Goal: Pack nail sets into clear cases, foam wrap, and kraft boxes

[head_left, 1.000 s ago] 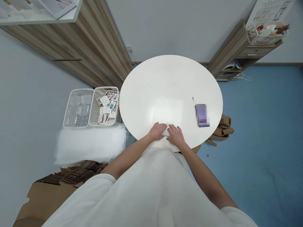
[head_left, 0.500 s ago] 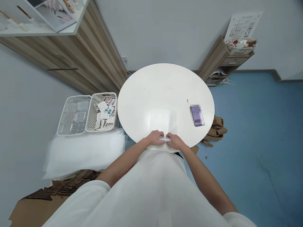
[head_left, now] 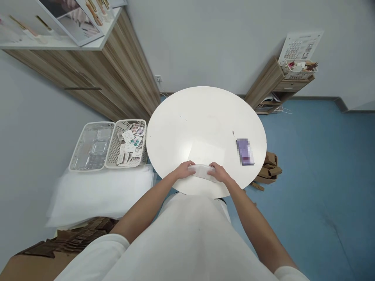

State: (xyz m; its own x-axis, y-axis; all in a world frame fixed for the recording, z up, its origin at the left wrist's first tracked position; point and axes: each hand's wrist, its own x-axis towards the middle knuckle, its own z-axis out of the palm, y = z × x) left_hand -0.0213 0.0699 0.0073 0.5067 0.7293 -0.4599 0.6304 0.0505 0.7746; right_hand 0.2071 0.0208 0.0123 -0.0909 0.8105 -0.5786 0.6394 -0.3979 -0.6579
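Both my hands hold a small, flat white packet just above the near edge of a round white table. My left hand is closed on the packet's left end. My right hand is closed on its right end. A pale white sheet lies flat on the table just beyond the packet. My forearms reach in from below over my white shirt.
A purple blurred flat object lies on the table's right side. Left of the table stand two white baskets, one with small printed packets, above a stack of white sheets. Cardboard scraps lie on the blue floor at right. Wooden cabinets stand behind.
My hands went from lying flat side by side on the sheet to gripping the packet by its ends, now farther apart. The view shifted slightly.
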